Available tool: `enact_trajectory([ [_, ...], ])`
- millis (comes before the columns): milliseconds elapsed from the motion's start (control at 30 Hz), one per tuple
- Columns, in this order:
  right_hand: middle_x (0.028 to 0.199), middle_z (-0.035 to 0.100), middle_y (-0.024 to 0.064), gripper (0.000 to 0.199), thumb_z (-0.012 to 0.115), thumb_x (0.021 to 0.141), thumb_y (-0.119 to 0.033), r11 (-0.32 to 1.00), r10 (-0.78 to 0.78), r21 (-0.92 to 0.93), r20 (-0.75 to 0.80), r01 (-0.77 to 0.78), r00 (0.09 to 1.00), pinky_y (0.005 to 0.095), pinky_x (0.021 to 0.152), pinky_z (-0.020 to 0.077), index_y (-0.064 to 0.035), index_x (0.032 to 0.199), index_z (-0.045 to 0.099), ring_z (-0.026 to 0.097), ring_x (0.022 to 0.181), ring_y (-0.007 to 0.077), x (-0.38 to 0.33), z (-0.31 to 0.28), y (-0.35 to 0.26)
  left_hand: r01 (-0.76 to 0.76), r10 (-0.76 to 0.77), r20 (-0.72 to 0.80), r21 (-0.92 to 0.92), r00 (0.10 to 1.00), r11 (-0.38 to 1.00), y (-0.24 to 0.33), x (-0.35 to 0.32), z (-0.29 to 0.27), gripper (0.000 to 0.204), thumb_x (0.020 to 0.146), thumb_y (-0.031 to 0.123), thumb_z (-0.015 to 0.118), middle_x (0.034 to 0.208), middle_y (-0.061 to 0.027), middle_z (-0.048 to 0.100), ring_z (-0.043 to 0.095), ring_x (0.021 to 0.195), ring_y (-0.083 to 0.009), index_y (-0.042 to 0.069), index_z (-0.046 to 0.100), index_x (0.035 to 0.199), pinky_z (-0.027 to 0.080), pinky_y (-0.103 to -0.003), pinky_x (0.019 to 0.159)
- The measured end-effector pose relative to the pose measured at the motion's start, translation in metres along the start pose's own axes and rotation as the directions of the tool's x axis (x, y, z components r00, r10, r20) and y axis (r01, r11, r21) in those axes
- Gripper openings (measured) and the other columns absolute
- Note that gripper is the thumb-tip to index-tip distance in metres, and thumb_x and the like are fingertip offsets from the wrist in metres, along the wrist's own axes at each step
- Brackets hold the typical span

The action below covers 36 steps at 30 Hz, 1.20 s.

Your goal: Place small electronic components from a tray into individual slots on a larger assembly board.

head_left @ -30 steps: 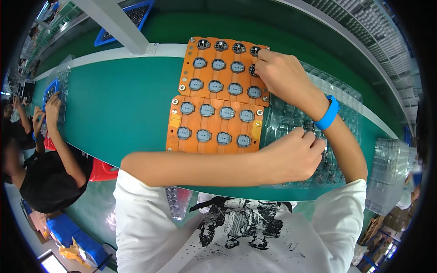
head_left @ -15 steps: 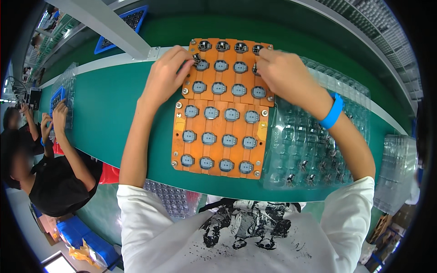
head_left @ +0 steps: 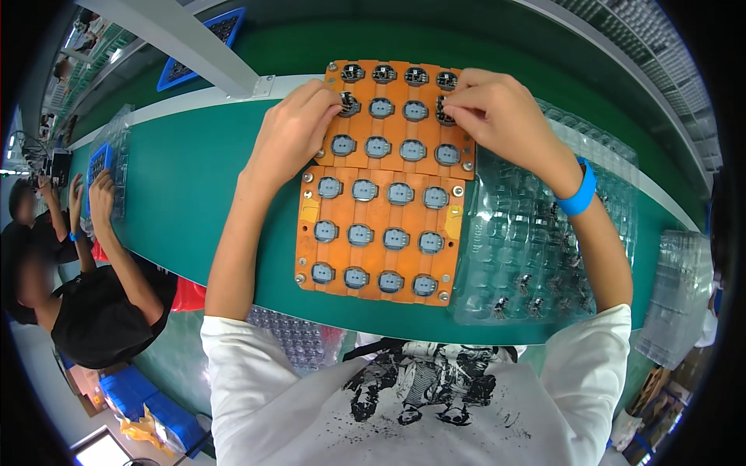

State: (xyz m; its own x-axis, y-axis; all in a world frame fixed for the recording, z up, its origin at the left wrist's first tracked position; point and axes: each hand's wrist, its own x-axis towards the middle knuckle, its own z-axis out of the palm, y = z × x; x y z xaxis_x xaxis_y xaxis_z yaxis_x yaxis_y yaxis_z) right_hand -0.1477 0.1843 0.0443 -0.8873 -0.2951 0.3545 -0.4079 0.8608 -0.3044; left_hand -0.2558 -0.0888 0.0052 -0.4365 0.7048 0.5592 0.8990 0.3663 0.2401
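Two orange fixture plates point(head_left: 381, 213) lie one behind the other on the green table, with rows of grey oval pieces point(head_left: 381, 108) seated in them. The far row carries small dark electronic parts point(head_left: 384, 74) on its pieces. At the left end of the second row, my left hand point(head_left: 294, 130) pinches a small dark electronic part point(head_left: 346, 102) over its seat. My right hand point(head_left: 505, 116), with a blue band on the wrist, has its fingertips closed on another such part point(head_left: 444, 110) at that row's right end. Fingers partly hide both parts.
Clear plastic trays point(head_left: 497, 256) with several dark parts lie right of the plates. Stacked clear trays point(head_left: 674, 299) stand farther right. A grey post point(head_left: 194, 50) rises behind, near a blue bin point(head_left: 202, 48). At left, another person's hands point(head_left: 101, 194) work beside a small blue bin point(head_left: 99, 161).
My right hand has drawn slightly back to the right, uncovering the part at the far row's right end. My left hand stays at the second row's left end, its part now closer over the seat.
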Motion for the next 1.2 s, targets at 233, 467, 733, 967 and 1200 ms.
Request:
enact_trajectory([
  [233, 0.08, 0.062, 0.0091, 0.012, 0.066, 0.085, -0.012, 0.988, -0.116, -0.11, -0.039, 0.111, 0.993, 0.0384, 0.065, 0.0509, -0.0018, 0.08, 0.07, 0.063, 0.073, 0.0289, 0.02, 0.032, -0.013, 0.049, -0.047, 0.019, -0.091, 0.999, 0.995, 0.0, 0.001, 0.002, 0.007, 0.09, 0.008, 0.064, 0.093, -0.0099, 0.062, 0.064, 0.082, -0.032, 0.002, 0.062, 0.094, 0.053, -0.039, 0.069],
  [467, 0.078, 0.062, 0.0067, 0.013, 0.066, 0.086, -0.013, 0.997, -0.02, -0.072, -0.043, 0.017, 0.999, 0.0382, 0.063, 0.0507, -0.0027, 0.081, 0.071, 0.063, 0.073, 0.0273, 0.017, 0.043, -0.014, 0.173, -0.165, 0.052, -0.233, 0.985, 0.957, -0.004, -0.003, 0.005, 0.01, 0.093, 0.005, 0.062, 0.096, -0.0113, 0.063, 0.064, 0.083, -0.0252, -0.002, 0.065, 0.099, 0.051, -0.032, 0.07],
  [733, 0.082, 0.063, 0.0069, 0.014, 0.069, 0.085, -0.016, 0.992, -0.059, -0.11, -0.018, 0.057, 0.998, 0.0373, 0.063, 0.0504, -0.0027, 0.088, 0.072, 0.063, 0.076, 0.0266, 0.02, 0.036, -0.006, 0.245, -0.238, 0.061, -0.296, 0.969, 0.923, -0.004, 0.0, 0.005, 0.01, 0.094, 0.007, 0.06, 0.088, -0.0081, 0.062, 0.059, 0.074, -0.0164, -0.002, 0.065, 0.096, 0.047, -0.026, 0.066],
  [967, 0.081, 0.053, 0.007, 0.029, 0.071, 0.085, -0.011, 0.999, -0.01, -0.053, -0.205, -0.001, 0.979, 0.0292, 0.057, 0.0386, 0.0032, 0.11, 0.067, 0.048, 0.065, 0.015, -0.021, -0.047, 0.016, 0.142, -0.181, -0.14, -0.251, 0.973, 0.958, -0.009, 0.006, 0.008, 0.005, 0.091, 0.005, 0.063, 0.086, -0.0078, 0.062, 0.057, 0.071, -0.0192, 0.0, 0.064, 0.092, 0.046, -0.028, 0.061],
  [1200, 0.078, 0.046, 0.0041, 0.017, 0.062, 0.092, -0.005, 0.908, 0.401, -0.032, -0.218, -0.417, 0.89, 0.0251, 0.058, 0.0323, 0.0056, 0.106, 0.066, 0.041, 0.067, 0.0095, -0.156, -0.115, 0.052, -0.055, 0.072, 0.065, -0.231, 0.995, 0.971, 0.016, 0.03, 0.017, 0.008, 0.082, 0.0, 0.065, 0.092, -0.012, 0.063, 0.058, 0.089, -0.0318, -0.001, 0.062, 0.089, 0.049, -0.039, 0.08],
])
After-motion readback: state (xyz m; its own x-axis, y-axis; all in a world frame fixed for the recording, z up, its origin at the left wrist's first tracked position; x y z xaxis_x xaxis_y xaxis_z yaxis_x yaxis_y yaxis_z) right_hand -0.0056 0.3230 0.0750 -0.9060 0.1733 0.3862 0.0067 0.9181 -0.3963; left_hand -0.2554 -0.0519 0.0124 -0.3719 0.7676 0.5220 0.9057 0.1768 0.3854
